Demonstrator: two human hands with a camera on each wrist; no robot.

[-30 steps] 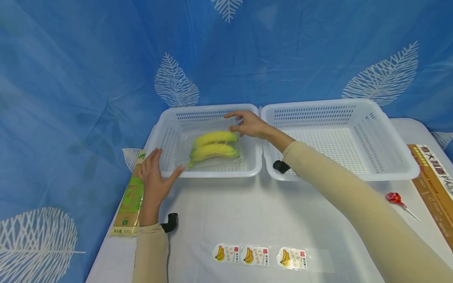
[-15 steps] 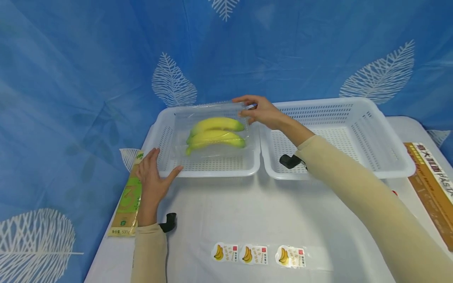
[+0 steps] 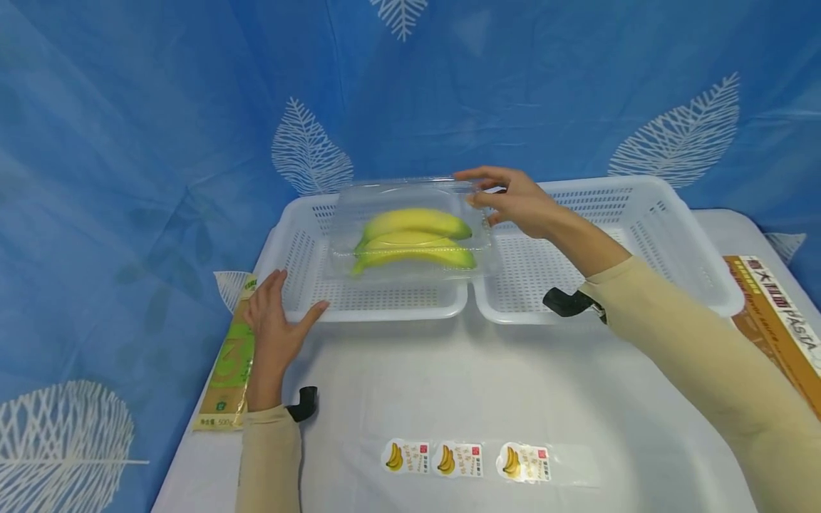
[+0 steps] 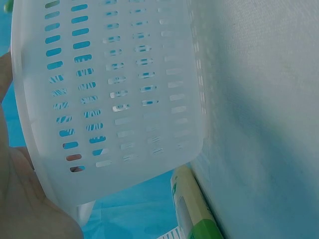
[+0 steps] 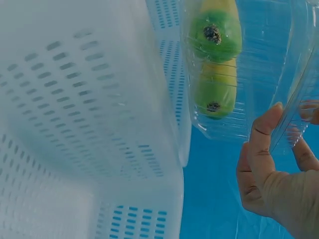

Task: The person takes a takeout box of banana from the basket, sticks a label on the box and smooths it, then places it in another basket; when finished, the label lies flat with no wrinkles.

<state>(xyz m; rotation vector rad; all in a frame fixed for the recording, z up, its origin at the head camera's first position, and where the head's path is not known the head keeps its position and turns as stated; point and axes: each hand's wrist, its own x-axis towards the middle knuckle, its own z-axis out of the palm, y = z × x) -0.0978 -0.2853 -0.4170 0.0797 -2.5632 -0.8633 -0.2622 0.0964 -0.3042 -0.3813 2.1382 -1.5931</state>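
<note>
Just right of the left basket [image 3: 378, 315] stands another white basket [image 3: 702, 260]; left of the left basket lies a green packet [image 3: 227, 370], in front of it three banana stickers [image 3: 458, 460]. Only the right wrist view shows the dark ends of two green-tipped yellow bananas [image 5: 215, 89]. Their clear box [image 3: 410, 194] is over the left basket, pinched by the right hand [image 3: 522, 203]; the left hand [image 3: 276, 331] rests, fingers spread, on that basket's near-left corner.
</note>
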